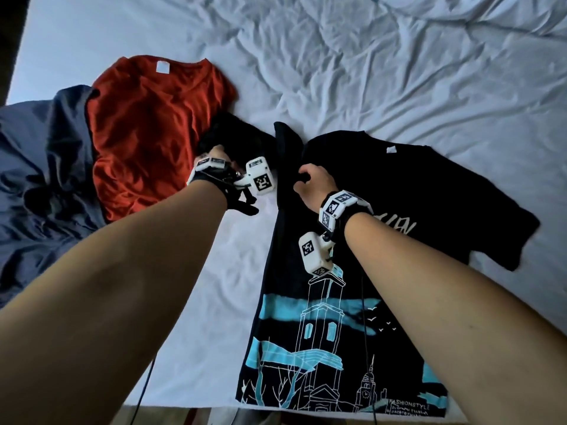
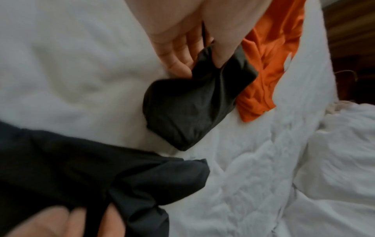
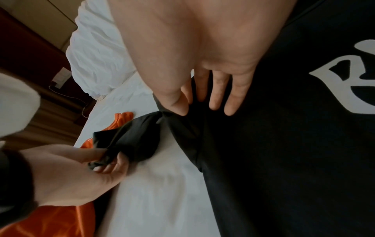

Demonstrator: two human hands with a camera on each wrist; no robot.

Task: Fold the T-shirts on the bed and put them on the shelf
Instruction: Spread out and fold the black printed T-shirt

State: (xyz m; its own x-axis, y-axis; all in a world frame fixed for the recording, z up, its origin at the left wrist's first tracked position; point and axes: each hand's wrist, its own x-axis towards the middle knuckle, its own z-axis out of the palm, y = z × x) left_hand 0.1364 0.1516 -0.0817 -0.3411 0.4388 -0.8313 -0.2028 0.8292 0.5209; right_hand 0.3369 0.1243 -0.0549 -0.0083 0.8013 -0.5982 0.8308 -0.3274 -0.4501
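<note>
bed | black T-shirt sleeve pinched, left hand mostly hidden

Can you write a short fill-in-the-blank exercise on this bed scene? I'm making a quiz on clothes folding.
1. The left hand pinches the black sleeve of the black printed T-shirt, which lies beside the ____ T-shirt.
2. The right hand grips the ____ T-shirt near its shoulder.
3. All the garments lie on a white, wrinkled ____.
4. The dark blue garment lies at the bed's ____ edge.

Missing words: orange; black; bedsheet; left
</note>
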